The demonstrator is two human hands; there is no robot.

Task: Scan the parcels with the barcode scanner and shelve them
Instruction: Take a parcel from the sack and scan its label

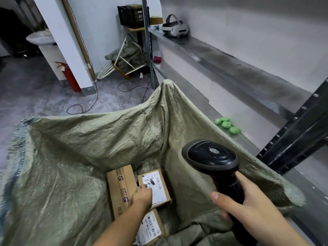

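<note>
A big green woven sack (74, 157) stands open below me with three cardboard parcels at its bottom. My left hand (142, 195) reaches deep into the sack and touches a small labelled parcel (157, 185); its fingers are blurred and partly hidden. A longer taped box (119, 189) lies to the left of that parcel, and another labelled parcel (150, 226) lies nearer me, under my forearm. My right hand (248, 210) grips the handle of a black barcode scanner (211, 155), held above the sack's right side.
A metal shelf (221, 55) runs along the right wall, with a white headset (174, 26) on it and a black upright (292, 139) near me. Green round items (227, 124) lie on a lower shelf level. Cables, a red extinguisher (68, 76) and another sack lie on the floor beyond.
</note>
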